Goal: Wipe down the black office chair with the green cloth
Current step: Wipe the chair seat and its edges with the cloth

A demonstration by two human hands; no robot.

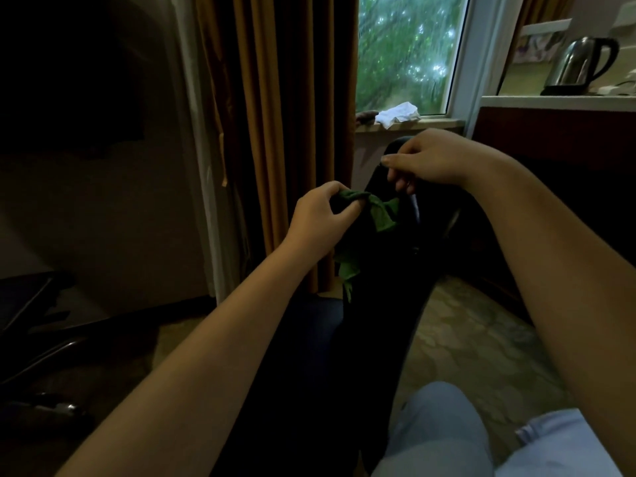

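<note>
Head camera looks down along both bare forearms to the black office chair (pixel 378 304). Its dark back runs up the middle of the scene towards the window (pixel 406 53) on the far side.

The left hand (pixel 320 215) has its grip clamped on the green cloth (pixel 380 215). Fingers and thumb curl round a bunched end, and the rest trails to the right and down over the left edge of the chair back, touching it. The right hand (pixel 430 160) sits at the far top of the chair back, just beyond the cloth, with fingers curled and thumb and forefinger close together. The room is dim, and I cannot tell whether that grip has hold of the chair's top edge, a bit of cloth, or nothing.

To my eye the step in hand is readying the cloth at the upper part of the back, since it is gathered rather than spread flat. The next move seems to call for a flatter pad of cloth, pressed on the black surface and drawn down the back. The right hand would steady the chair so it does not swivel. The lower parts lie in shadow, so I cannot judge how clean they are.

On the far right a steel kettle (pixel 580 63) stands on a counter (pixel 550 99). A crumpled white cloth (pixel 399 113) lies on the window sill (pixel 437 123). Both are well apart from the work.
</note>
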